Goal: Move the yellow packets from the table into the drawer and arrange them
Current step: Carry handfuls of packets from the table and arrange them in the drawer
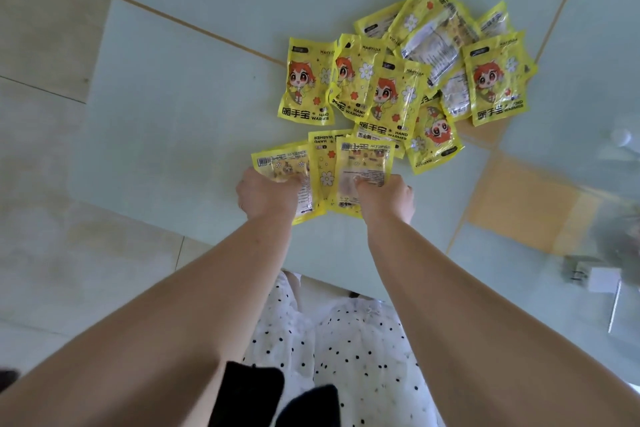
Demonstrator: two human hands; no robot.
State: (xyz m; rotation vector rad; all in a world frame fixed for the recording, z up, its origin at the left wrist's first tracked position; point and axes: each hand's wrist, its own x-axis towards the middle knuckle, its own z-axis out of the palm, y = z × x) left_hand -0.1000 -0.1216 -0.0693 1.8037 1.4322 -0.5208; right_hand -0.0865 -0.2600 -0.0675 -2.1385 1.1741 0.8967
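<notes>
A glass table (194, 87) carries a loose heap of yellow hand-warmer packets (408, 80), many overlapping, some face up with a cartoon figure, some showing their printed backs. Through the glass the tiled floor (38, 28) shows, and an orange panel (530, 204) lies under the right part. Near the right edge sits a small white object (604, 279), too blurred to name. Nothing stands between the hands and the heap.

At the near side of the pile, three packets lie side by side, overlapping. The left hand (266, 194) is closed on the leftmost packet (284, 166), fingers curled over its lower half. The right hand (388, 199) grips the rightmost packet (363, 163) the same way. The middle packet (323, 163) lies between them, partly covered by both.
</notes>
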